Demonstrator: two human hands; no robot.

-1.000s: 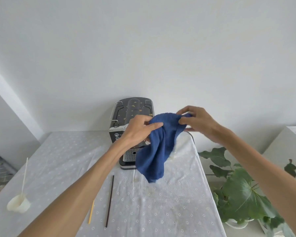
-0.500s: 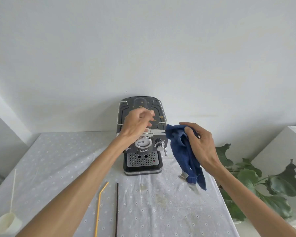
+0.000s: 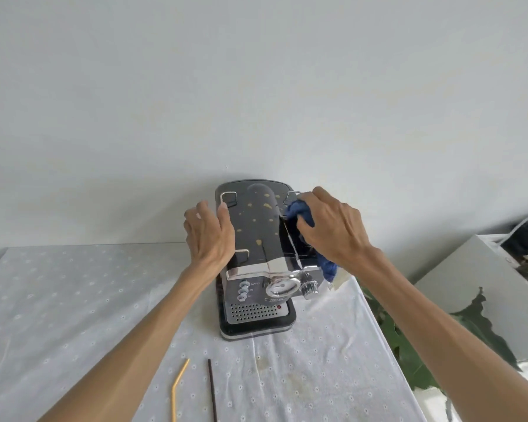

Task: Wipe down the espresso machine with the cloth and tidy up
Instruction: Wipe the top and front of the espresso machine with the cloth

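Note:
The black and chrome espresso machine (image 3: 256, 303) stands at the back of the table against the wall, its dark top spotted with yellowish specks. My right hand (image 3: 333, 229) is shut on the bunched blue cloth (image 3: 301, 213) and presses it on the right side of the machine's top; a cloth end hangs down at the machine's right side. My left hand (image 3: 209, 236) rests on the machine's upper left edge, fingers spread over the side.
The table carries a white dotted tablecloth (image 3: 73, 300). A yellow bent straw (image 3: 179, 388) and a dark thin stick (image 3: 211, 391) lie in front of the machine. A leafy plant (image 3: 406, 342) and a grey box (image 3: 482, 300) stand to the right of the table.
My right hand has lifted the cloth from beside the machine onto the right of its top. My left hand shifted from the front top edge to the left side.

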